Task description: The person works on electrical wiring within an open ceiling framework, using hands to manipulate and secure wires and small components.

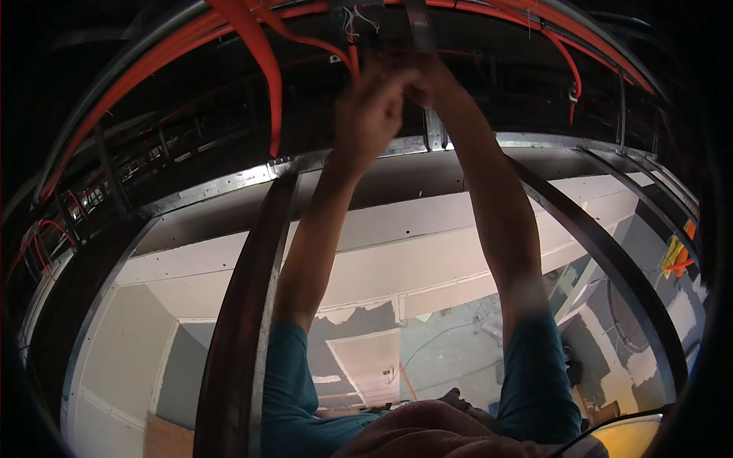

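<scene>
Both arms reach up to the top of the view. My left hand (370, 107) has bent fingers beside a short hanging orange conduit (353, 59), overlapping my right hand (427, 80); whatever it holds is hidden. My right hand is in shadow at a vertical metal strut (420, 23), its fingertips hidden behind the left one. Above them, thin white wires (359, 21) dangle from a dark fitting. A longer orange conduit (271, 99) hangs to the left of my hands.
A galvanised channel (214, 191) crosses below my hands, joined by metal joists (240, 320) either side of my arms. More orange conduits (576, 76) run overhead. Below are white boards (427, 267), a grey floor (435, 351) with cables, and a yellow-orange object (676, 252) at far right.
</scene>
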